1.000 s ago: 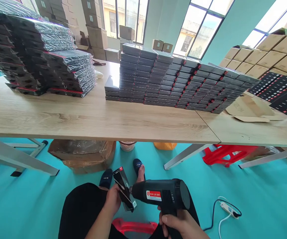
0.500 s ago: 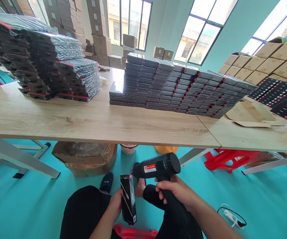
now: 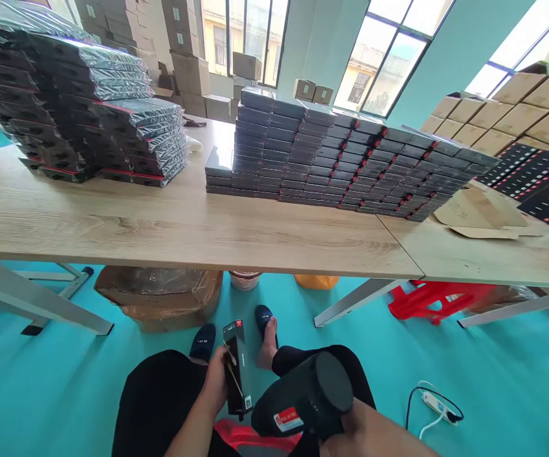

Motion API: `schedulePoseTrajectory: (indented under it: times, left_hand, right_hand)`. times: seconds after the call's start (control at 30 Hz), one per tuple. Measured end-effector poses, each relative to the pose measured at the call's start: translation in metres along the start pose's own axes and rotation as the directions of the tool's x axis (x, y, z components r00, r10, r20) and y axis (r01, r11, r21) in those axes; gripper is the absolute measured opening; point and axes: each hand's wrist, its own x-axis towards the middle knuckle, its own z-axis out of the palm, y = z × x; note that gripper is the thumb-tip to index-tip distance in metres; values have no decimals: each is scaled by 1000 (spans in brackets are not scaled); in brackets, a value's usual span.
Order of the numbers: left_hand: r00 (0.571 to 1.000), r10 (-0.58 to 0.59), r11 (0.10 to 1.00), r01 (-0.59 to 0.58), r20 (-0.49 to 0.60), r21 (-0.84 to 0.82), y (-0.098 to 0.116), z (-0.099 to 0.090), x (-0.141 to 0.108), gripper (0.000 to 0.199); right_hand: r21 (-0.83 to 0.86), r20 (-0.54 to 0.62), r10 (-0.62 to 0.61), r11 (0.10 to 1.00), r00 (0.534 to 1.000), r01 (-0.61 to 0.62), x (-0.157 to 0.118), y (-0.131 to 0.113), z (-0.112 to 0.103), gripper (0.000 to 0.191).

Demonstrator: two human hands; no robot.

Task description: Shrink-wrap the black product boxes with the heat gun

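My left hand (image 3: 216,379) is closed on a slim black box (image 3: 238,371) with a printed picture and a red mark at its top end, held upright between my knees. In my right hand (image 3: 345,435) is a black heat gun (image 3: 310,393) with a red and white label. Its body lies low in front of my right thigh, the narrow end toward the lower part of the box. The gun hides most of my right fingers and its own handle. Box and gun look slightly apart.
Across the wooden table (image 3: 169,228) stand stacked dark boxes (image 3: 331,158) and shrink-wrapped packs (image 3: 79,114). Flattened cardboard (image 3: 483,212) lies at right. Beneath are a brown carton (image 3: 160,295) and a red stool (image 3: 438,298). A power strip (image 3: 438,406) with cables rests on the floor.
The heat gun has swung down and nearer to me, from beside the box's top to its lower end. The box has shifted slightly left and up.
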Motion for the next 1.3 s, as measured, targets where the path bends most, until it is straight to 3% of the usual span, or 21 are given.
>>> schedulePoseTrajectory:
  times: [0.07,0.17,0.27,0.37,0.5,0.63,0.83,1.0,1.13,1.3]
  left_hand:
    - [999,-8,1000,9,53,-24,6,1,-4,32]
    - [973,-76,985,107,217,-137,14,0,-11,43]
    - [882,-149,946,259,447,-195,19,-3,-15,43]
    - [812,-177,930,323,556,-176,20,-4,-17,44]
    - [803,-175,959,269,570,-85,15,-8,-15,44]
    - [792,-211,973,227,573,45,13,-10,-16,47]
    - [840,-173,985,154,515,80,16,4,-28,43]
    - [857,-175,983,126,485,131,11,2,-19,43]
    - [885,-166,983,116,434,140,6,-2,-13,40]
    - [915,-201,977,159,350,145,4,-6,-8,32]
  right_hand:
    - [127,-77,-26,991,997,36,-4,18,-4,26]
    - [383,-184,-43,917,982,112,0,39,-13,38]
    - [582,-264,-25,793,964,180,9,54,-24,42]
    - [729,-245,24,664,969,168,20,62,-32,42]
    - [809,-204,51,570,978,140,29,63,-34,42]
    - [806,-234,57,569,971,161,32,56,-28,42]
    - [792,-255,53,584,965,177,34,50,-26,40]
    - [795,-240,48,583,970,168,35,46,-28,41]
    - [768,-248,46,618,968,168,41,38,-26,44]
    - [622,-310,-29,750,950,226,40,19,-12,41]
